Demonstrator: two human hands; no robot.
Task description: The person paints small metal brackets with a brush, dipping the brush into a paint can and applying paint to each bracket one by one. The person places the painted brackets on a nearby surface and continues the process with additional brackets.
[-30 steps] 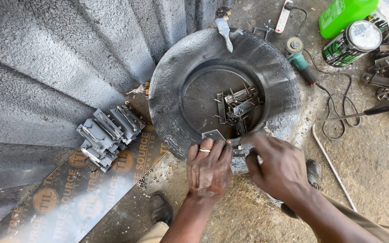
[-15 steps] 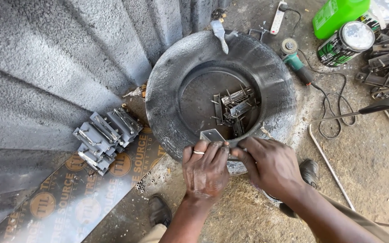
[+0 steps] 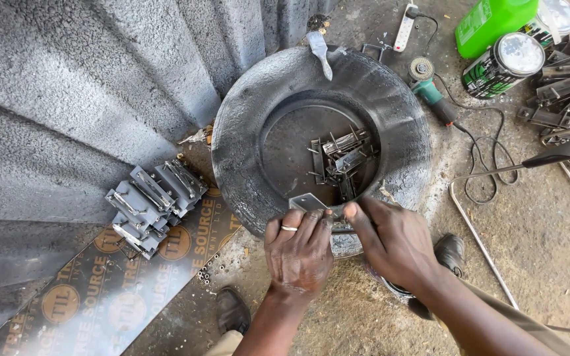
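Two hands, left hand and right hand, pinch a half-hidden metal bracket; green jug sits cut off top right.

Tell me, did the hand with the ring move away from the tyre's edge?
No. The left hand with the ring keeps pressing the small metal bracket on the near rim of the tyre, just as before. Only the camera view shifted slightly.

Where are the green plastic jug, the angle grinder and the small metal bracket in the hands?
Green plastic jug (image 3: pixel 493 21), head view, on its side wall.
Green angle grinder (image 3: pixel 432 92), head view, on its body.
Small grey metal bracket (image 3: pixel 306 201), head view, on its flat top.
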